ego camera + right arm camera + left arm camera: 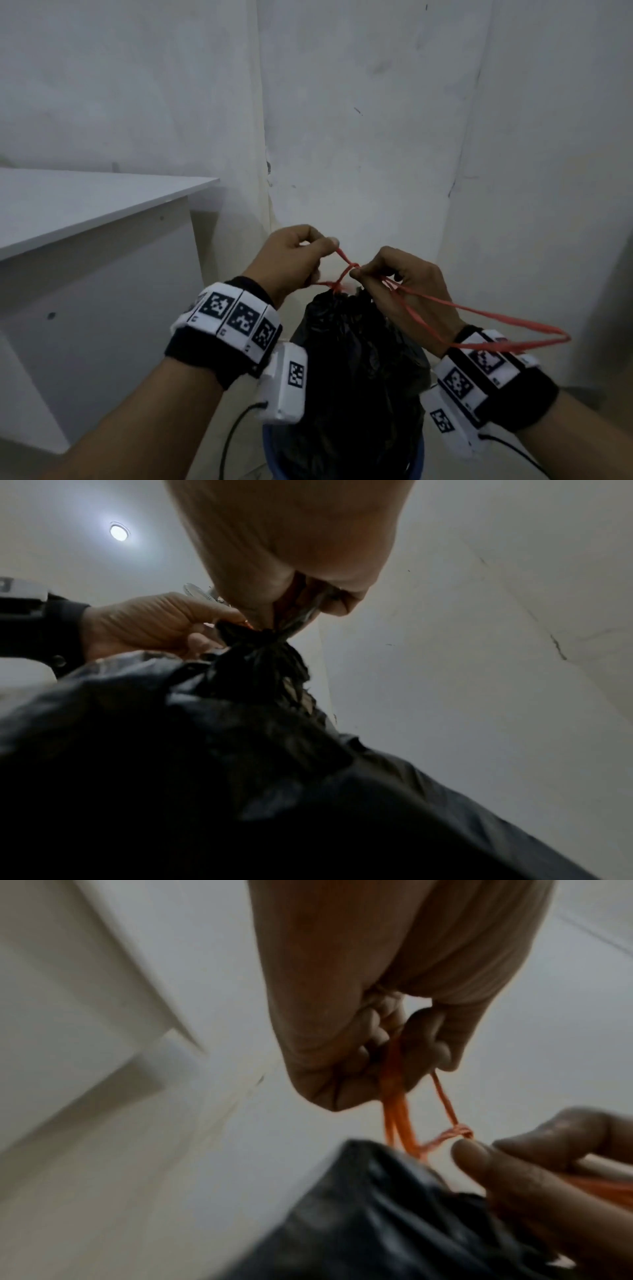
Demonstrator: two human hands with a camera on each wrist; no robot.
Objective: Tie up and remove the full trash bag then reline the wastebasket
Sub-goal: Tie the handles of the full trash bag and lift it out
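Observation:
A full black trash bag point(352, 370) stands in a blue wastebasket point(270, 452) at the bottom centre, its neck gathered tight. Red drawstrings point(346, 270) cross in a loose knot just above the neck. My left hand point(291, 260) pinches one string end between thumb and forefinger, up and left of the knot. My right hand point(400, 284) pinches the strings right at the knot, and long red loops point(507, 325) trail over its wrist. In the left wrist view the strings point(394, 1096) run through my curled fingers down to the bag point(394, 1218). The right wrist view shows the bunched neck point(260, 653).
A white desk point(85, 212) stands to the left, its corner close to the bag. White walls meet in a corner straight behind the basket. Bare floor shows to the right of the basket. Cables hang from both wrist cameras.

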